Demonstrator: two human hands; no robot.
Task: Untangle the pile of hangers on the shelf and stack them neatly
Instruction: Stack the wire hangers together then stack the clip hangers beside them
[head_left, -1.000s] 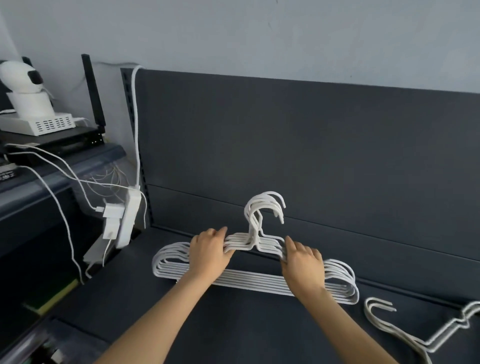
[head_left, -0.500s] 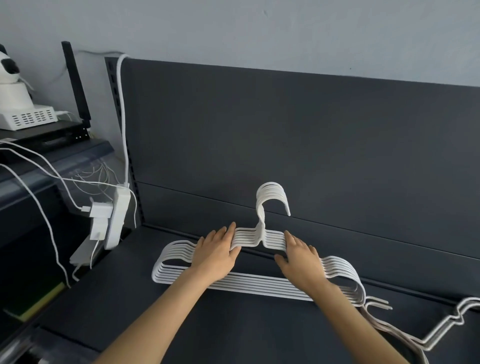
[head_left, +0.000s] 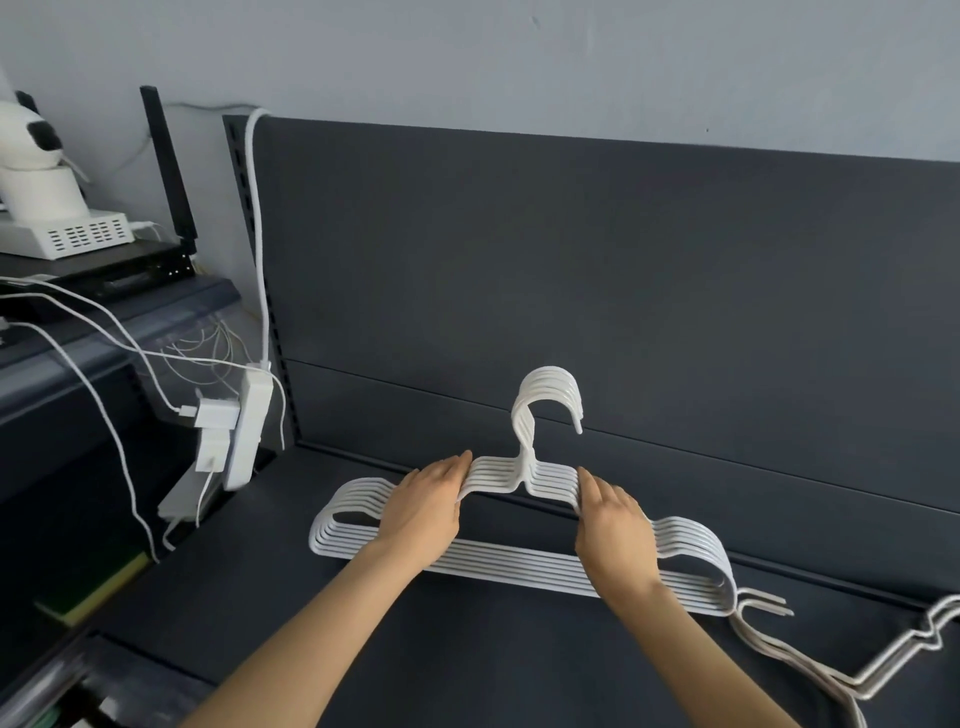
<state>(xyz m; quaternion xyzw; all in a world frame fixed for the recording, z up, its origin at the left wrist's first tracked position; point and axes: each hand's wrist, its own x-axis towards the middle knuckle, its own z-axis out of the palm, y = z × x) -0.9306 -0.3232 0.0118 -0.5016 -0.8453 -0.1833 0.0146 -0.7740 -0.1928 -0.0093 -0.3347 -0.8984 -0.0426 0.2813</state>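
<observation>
A stack of several white hangers (head_left: 519, 564) lies on the dark shelf (head_left: 467, 654), its aligned hooks leaning on the back panel. My left hand (head_left: 423, 512) rests flat on the stack's left shoulder, fingers reaching its upper bars. My right hand (head_left: 615, 530) presses on the right shoulder in the same way. Both hands hold the stack together. A few more white hangers (head_left: 810, 660) lie loose on the shelf at the right, running out of view at the frame's edge.
The dark back panel (head_left: 623, 291) rises behind the shelf. A white power strip (head_left: 244, 431) with plugs and cables hangs at the shelf's left end. Further left, a lower shelf carries a router (head_left: 67, 239) and a white camera (head_left: 31, 150).
The hooks, splayed apart a second ago, now line up as one. Both hands have slid slightly along the shoulders and the stack has shifted right towards the loose hangers.
</observation>
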